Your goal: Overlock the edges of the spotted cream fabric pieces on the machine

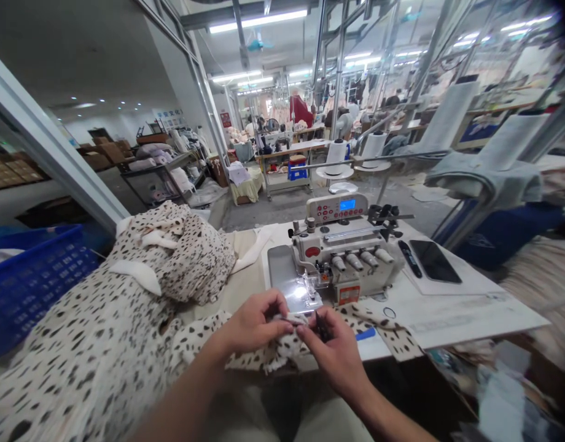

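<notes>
While the left hand pinches the cloth above the front of the table, close before the machine, the right hand pinches it just beside, a dark tool lodged in its grasp, presumably so that the short stretch between lies steady.

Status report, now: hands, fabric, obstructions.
Left hand and right hand pinching fabric. Dark object, possibly snips, in right hand. Sewing machine just beyond; nothing seen blocking.

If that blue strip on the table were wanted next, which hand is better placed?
Probably the right hand: it is nearer the blue strip, while the left hand is farther off. Both fingers' grips are busy with the spotted cloth, though.
</notes>
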Tool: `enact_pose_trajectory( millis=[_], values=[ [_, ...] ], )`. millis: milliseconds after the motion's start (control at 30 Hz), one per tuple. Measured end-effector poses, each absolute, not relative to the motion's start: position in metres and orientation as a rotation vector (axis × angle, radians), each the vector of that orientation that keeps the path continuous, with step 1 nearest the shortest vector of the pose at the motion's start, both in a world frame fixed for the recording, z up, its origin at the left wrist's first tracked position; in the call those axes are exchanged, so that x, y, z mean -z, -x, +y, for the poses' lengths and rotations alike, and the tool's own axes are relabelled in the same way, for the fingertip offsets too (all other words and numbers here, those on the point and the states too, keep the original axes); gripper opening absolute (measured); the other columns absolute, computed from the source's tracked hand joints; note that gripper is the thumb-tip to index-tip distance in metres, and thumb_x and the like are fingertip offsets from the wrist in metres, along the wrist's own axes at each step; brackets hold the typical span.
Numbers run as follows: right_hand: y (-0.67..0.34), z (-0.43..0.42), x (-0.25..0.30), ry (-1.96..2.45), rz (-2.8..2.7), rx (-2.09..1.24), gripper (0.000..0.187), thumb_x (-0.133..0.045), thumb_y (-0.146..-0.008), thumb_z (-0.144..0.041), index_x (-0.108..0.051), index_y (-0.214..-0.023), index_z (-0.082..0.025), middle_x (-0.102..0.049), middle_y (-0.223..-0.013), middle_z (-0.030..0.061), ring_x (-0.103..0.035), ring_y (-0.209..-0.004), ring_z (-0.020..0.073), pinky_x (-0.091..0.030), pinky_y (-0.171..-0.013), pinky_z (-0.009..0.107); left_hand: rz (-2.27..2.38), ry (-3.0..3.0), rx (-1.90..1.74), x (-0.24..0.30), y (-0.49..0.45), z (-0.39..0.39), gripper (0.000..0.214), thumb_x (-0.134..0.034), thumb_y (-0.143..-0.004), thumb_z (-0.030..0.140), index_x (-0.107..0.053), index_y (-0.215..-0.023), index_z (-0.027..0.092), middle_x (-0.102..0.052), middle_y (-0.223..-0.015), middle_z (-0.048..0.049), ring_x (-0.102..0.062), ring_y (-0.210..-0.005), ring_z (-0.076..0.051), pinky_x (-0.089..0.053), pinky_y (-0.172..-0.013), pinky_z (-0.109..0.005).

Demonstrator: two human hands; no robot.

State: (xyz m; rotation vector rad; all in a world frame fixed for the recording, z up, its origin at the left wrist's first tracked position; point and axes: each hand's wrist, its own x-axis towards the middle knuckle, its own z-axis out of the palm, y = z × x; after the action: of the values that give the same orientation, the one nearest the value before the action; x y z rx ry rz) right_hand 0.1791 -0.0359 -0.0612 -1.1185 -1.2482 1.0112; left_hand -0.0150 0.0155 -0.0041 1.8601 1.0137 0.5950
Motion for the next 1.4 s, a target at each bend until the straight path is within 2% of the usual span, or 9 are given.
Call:
enact_pose_trajectory(
  millis=[100, 167, 233, 433, 567, 833, 1067, 1267, 1400],
  values=[
    [-0.181, -0.036, 0.059, 1.137, -1.28, -0.993, 0.02, -0.07, -0.084, -0.036, -0.059, -0.077, -0.021, -0.058, -0.066, -0.0026, -0.052, -0.061, 0.0145, -0.042, -0.058, 0.025, 0.989, -1.882, -0.597, 0.004, 0.016, 0.016, 0.018, -0.072, -0.084, 0.03, -0.061, -0.087, 0.017, -0.062, -0.082, -0.0007, -0.054, -0.071, -0.012, -0.043, -0.066, -0.024],
    [-0.181, -0.036, 0.059, 1.137, -1.299, -0.971, 0.018, -0.069, -0.085, -0.036, -0.063, -0.079, -0.02, -0.062, -0.07, -0.0008, -0.055, -0.064, 0.0157, -0.044, -0.061, 0.026, 0.946, -1.956, -0.548, -0.001, 0.015, 0.015, 0.013, -0.067, -0.087, 0.027, -0.066, -0.096, 0.018, -0.065, -0.088, -0.0016, -0.056, -0.078, -0.013, -0.044, -0.073, -0.025],
    [-0.182, -0.037, 0.06, 1.139, -1.311, -0.96, 0.017, -0.068, -0.085, -0.036, -0.065, -0.082, -0.02, -0.064, -0.073, 0.0003, -0.058, -0.067, 0.0167, -0.046, -0.063, 0.026, 0.924, -1.999, -0.512, -0.005, 0.014, 0.014, 0.018, -0.063, -0.088, 0.024, -0.067, -0.105, 0.02, -0.066, -0.095, -0.0022, -0.057, -0.082, -0.014, -0.045, -0.076, -0.025],
    [-0.181, -0.039, 0.064, 1.136, -1.332, -0.99, 0.017, -0.064, -0.089, -0.036, -0.069, -0.09, -0.02, -0.07, -0.081, 0.0034, -0.064, -0.075, 0.0199, -0.05, -0.07, 0.029, 0.999, -1.885, -0.528, 0.001, 0.015, 0.017, 0.017, -0.068, -0.085, 0.03, -0.067, -0.097, 0.017, -0.063, -0.082, -0.0002, -0.054, -0.074, -0.013, -0.044, -0.066, -0.022],
    [-0.181, -0.041, 0.065, 1.134, -1.335, -0.995, 0.015, -0.064, -0.088, -0.034, -0.067, -0.086, -0.02, -0.068, -0.078, 0.002, -0.062, -0.073, 0.019, -0.048, -0.069, 0.028, 0.992, -1.77, -0.526, 0.011, 0.018, 0.018, 0.022, -0.073, -0.082, 0.035, -0.068, -0.091, 0.016, -0.063, -0.078, -0.0003, -0.054, -0.069, -0.012, -0.044, -0.064, -0.022],
    [-0.176, -0.039, 0.059, 1.022, -1.308, -1.23, 0.024, -0.073, -0.078, -0.04, -0.061, -0.079, -0.02, -0.053, -0.067, -0.0049, -0.046, -0.061, 0.0136, -0.039, -0.058, 0.025, 1.021, -1.621, -0.718, 0.016, 0.011, 0.014, 0.031, -0.08, -0.076, 0.043, -0.07, -0.082, 0.014, -0.07, -0.086, -0.0059, -0.061, -0.079, -0.017, -0.048, -0.072, -0.026],
    [-0.175, -0.034, 0.058, 1.153, -1.463, -0.885, 0.02, -0.071, -0.08, -0.026, -0.056, -0.068, -0.021, -0.058, -0.074, -0.0018, -0.054, -0.073, 0.017, -0.042, -0.067, 0.026, 1.084, -1.651, -0.719, 0.021, 0.014, 0.014, 0.031, -0.079, -0.077, 0.044, -0.075, -0.087, 0.015, -0.074, -0.09, -0.0068, -0.065, -0.084, -0.018, -0.05, -0.077, -0.027],
    [-0.176, -0.035, 0.058, 1.289, -1.492, -0.961, 0.025, -0.069, -0.083, -0.036, -0.06, -0.066, -0.02, -0.057, -0.061, -0.0029, -0.05, -0.059, 0.0151, -0.037, -0.057, 0.025, 1.122, -1.617, -0.711, 0.024, 0.014, 0.014, 0.031, -0.081, -0.074, 0.043, -0.076, -0.086, 0.014, -0.074, -0.087, -0.0071, -0.065, -0.079, -0.017, -0.05, -0.071, -0.026],
    [-0.177, -0.035, 0.058, 1.298, -1.461, -0.981, 0.024, -0.069, -0.082, -0.038, -0.064, -0.067, -0.019, -0.06, -0.06, -0.002, -0.051, -0.059, 0.0153, -0.039, -0.057, 0.026, 1.182, -1.602, -0.762, 0.024, 0.01, 0.013, 0.033, -0.081, -0.074, 0.045, -0.075, -0.081, 0.014, -0.073, -0.082, -0.0069, -0.064, -0.074, -0.017, -0.05, -0.066, -0.024]
  ],
)
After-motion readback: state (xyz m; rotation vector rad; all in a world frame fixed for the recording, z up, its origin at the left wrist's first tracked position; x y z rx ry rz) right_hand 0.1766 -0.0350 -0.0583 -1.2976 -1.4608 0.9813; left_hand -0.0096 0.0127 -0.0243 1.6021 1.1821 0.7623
